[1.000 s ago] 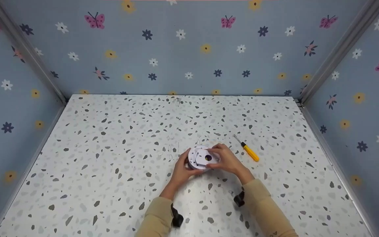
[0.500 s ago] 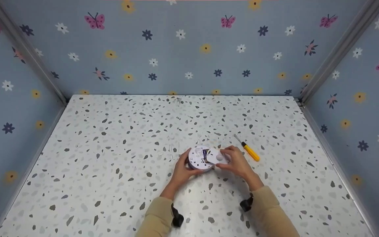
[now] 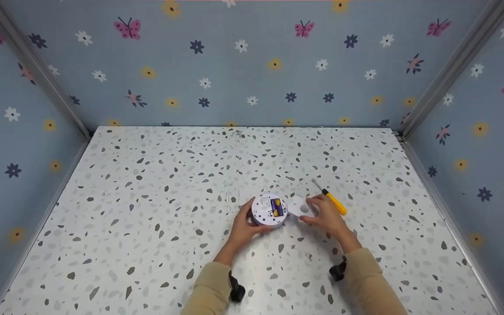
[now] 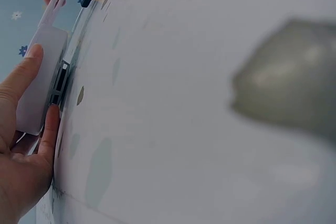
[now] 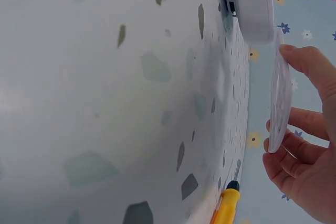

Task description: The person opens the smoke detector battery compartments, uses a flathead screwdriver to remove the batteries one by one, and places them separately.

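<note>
A round white smoke detector (image 3: 260,214) faces upward, a dark label (image 3: 278,208) with yellow marks on its exposed back. My left hand (image 3: 241,227) grips its left side, the thumb at the near rim; the left wrist view shows vent slots along the side of the detector (image 4: 44,80) that faces the table. Just right of it, a thin white mounting plate (image 3: 296,206) is pinched in my right hand (image 3: 327,215). The right wrist view has the thumb and fingers on either face of the plate (image 5: 281,95), whose upper end lies right by the detector's edge.
A screwdriver (image 3: 334,202) with a yellow handle lies on the speckled table (image 3: 147,210), just beyond my right hand. Blue flower-patterned panels (image 3: 234,65) enclose the table at the back and both sides.
The mounting plate has come off the smoke detector's back and slid right with my right hand, baring the label. My left hand has kept its grip in place.
</note>
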A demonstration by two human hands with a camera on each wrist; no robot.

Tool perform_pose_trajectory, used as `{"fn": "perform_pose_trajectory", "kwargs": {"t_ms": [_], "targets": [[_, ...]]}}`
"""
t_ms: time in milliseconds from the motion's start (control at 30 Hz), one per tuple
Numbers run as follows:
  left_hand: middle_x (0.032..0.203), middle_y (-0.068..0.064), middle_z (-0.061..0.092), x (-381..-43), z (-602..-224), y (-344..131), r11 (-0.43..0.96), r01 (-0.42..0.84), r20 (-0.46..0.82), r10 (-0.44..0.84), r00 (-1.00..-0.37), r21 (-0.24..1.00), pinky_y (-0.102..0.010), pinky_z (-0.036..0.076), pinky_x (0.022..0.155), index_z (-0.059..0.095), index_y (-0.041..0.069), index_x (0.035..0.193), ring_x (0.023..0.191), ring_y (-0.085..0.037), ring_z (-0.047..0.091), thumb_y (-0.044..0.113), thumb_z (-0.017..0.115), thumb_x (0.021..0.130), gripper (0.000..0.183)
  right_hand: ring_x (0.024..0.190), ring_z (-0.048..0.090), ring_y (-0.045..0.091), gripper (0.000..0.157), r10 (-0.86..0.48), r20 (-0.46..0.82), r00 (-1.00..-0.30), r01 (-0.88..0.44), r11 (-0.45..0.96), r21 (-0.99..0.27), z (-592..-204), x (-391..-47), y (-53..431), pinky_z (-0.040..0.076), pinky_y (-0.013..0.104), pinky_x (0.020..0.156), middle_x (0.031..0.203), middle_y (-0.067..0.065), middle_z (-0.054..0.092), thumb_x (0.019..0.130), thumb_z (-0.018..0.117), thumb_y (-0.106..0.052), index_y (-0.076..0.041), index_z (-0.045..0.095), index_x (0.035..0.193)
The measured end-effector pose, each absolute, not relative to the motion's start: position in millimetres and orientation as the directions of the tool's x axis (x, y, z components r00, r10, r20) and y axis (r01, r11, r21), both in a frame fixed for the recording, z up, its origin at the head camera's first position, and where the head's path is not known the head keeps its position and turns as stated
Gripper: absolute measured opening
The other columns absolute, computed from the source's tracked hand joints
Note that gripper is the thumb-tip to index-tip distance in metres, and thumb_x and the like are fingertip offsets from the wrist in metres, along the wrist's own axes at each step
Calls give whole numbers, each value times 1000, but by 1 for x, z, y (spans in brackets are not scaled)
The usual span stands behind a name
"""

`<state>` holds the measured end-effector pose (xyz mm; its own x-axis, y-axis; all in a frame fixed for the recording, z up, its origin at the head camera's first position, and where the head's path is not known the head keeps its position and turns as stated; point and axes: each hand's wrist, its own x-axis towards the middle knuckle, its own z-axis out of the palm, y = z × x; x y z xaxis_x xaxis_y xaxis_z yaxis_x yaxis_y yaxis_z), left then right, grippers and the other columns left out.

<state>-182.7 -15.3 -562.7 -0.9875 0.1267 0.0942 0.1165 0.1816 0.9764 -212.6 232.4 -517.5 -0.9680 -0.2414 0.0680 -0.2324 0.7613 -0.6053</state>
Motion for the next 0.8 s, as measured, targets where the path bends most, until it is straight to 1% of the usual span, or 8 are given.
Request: {"fn": "perform_pose_trajectory", "kwargs": {"t_ms": [33,167,300,433,533,667,800], "targets": [[131,-17,37,-184,-567,-15,193,111,88,124,-988,975,-32,37,94,27,3,137,112,-30,42,19,82,57,98,98,48,28,55,-235,52,-971,-218,765,-606,-518,-213,234,39,42,88,107,16,52,66,78,-25,2,60,110],[133,-15,36,-186,-568,-15,199,74,52,112,-992,977,-34,34,97,27,7,138,116,-28,40,20,82,55,101,100,46,28,57,-201,-19,-979,-150,787,-599,-520,-217,239,38,42,90,110,17,50,67,76,-28,2,58,113],[134,-13,35,-186,-568,-15,211,55,33,110,-993,976,-33,32,98,27,8,138,118,-26,38,20,83,54,102,106,42,28,61,-164,-103,-981,-74,807,-586,-523,-220,244,35,43,93,118,18,46,69,75,-31,0,55,118],[134,-13,35,-186,-568,-14,209,54,31,109,-994,976,-33,30,99,27,8,138,119,-26,38,20,83,54,102,111,40,29,63,-150,-149,-977,-39,820,-570,-527,-223,247,33,45,96,123,19,43,69,74,-34,0,54,119],[134,-14,35,-186,-567,-14,208,57,35,109,-993,977,-34,30,100,27,7,138,119,-27,37,20,83,54,102,113,39,30,64,-144,-169,-975,-25,829,-559,-529,-225,247,32,45,97,125,20,42,69,74,-35,-1,53,120],[134,-13,36,-186,-567,-14,202,50,29,109,-994,978,-33,33,98,27,8,138,118,-26,38,19,83,54,102,115,39,30,64,-133,-190,-973,-6,833,-553,-532,-227,247,31,46,97,127,19,40,68,74,-37,-3,54,120],[132,-13,37,-185,-567,-14,206,69,47,110,-993,976,-33,35,96,28,7,138,113,-26,42,19,83,55,100,115,39,31,63,-159,-169,-973,-45,843,-536,-535,-228,248,32,45,97,126,20,41,68,75,-35,-2,55,118]]}}
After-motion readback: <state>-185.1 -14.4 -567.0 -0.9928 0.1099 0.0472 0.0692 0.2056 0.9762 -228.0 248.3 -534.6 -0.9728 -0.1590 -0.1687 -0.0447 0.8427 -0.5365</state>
